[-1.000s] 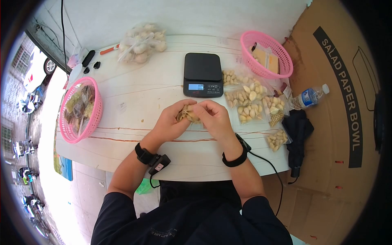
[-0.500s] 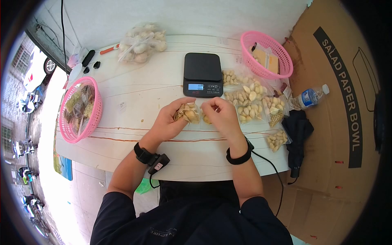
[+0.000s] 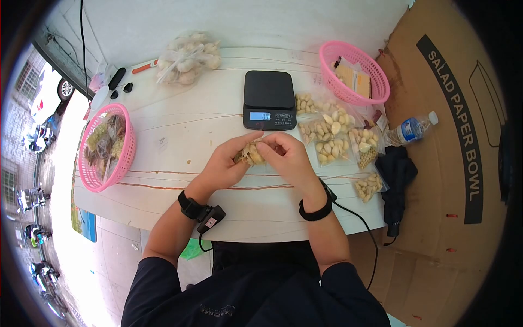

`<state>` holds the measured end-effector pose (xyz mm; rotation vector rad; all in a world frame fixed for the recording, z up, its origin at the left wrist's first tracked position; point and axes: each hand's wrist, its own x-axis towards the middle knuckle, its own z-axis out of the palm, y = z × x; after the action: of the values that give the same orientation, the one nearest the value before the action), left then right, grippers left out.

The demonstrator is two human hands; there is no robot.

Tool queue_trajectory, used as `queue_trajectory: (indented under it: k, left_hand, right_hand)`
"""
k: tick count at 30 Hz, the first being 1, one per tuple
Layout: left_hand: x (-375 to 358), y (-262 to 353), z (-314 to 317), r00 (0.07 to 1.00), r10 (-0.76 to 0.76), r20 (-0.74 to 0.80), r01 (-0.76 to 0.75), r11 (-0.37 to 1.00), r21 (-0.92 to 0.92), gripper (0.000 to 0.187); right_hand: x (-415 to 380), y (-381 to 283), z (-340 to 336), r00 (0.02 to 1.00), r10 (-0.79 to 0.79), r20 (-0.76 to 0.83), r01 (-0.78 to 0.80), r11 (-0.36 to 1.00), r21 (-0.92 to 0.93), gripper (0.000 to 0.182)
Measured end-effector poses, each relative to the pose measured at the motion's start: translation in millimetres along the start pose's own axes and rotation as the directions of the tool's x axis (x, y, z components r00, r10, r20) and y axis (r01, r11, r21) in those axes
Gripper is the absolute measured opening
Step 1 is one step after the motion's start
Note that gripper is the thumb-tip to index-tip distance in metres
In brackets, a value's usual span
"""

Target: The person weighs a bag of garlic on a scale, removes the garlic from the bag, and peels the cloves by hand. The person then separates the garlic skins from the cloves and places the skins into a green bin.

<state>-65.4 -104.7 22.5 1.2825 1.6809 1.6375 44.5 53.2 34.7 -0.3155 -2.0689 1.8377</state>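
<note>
A small clear plastic bag of tan, yellowish dried pieces (image 3: 252, 155) is held in front of the kitchen scale. My left hand (image 3: 224, 164) wraps round its left side, thumb toward me. At the bag's right edge, my right hand (image 3: 290, 162) has its thumb and fingers pinched together on the bag. Just beyond both hands sits the black kitchen scale (image 3: 268, 91) with a lit display and a bare plate. To the right of my right hand lie several clear bags of pale, clove-like pieces (image 3: 332, 151).
A pink basket (image 3: 129, 152) of bagged goods stands at left, another pink basket (image 3: 381, 76) with a notebook at back right. A bag of whitish bulbs (image 3: 188, 62) lies at the back. A water bottle (image 3: 412, 129), dark umbrella (image 3: 396, 180) and large cardboard (image 3: 436, 180) line the right.
My right hand has moved left, closing the gap to the small bag, and its fingers now meet the bag's right edge. My left hand stays nearly in place.
</note>
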Motion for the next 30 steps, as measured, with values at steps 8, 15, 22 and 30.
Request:
queue_trajectory:
  k: [8, 15, 22, 30]
  left_hand:
    - [-0.1, 2.3, 1.5, 0.994, -0.108, 0.021, 0.110, 0.973, -0.205, 0.052]
    - [1.6, 9.8, -2.9, 0.962, -0.272, 0.001, 0.261, 0.924, -0.281, 0.052]
    - [1.9, 2.2, 1.9, 0.973, -0.209, -0.103, 0.199, 0.975, -0.100, 0.045]
    - [0.9, -0.5, 2.0, 0.985, -0.137, -0.101, 0.143, 0.989, 0.050, 0.042]
  right_hand:
    - [-0.2, -5.4, -4.2, 0.989, 0.146, 0.027, -0.148, 0.965, 0.218, 0.012]
    - [-0.3, -8.1, -10.7, 0.988, 0.027, -0.152, -0.096, 0.880, -0.465, 0.016]
    - [-5.5, -11.5, -5.2, 0.984, -0.156, -0.089, 0.135, 0.970, -0.203, 0.015]
    - [-9.5, -20.4, 8.4, 0.951, -0.309, 0.018, 0.276, 0.820, -0.501, 0.022]
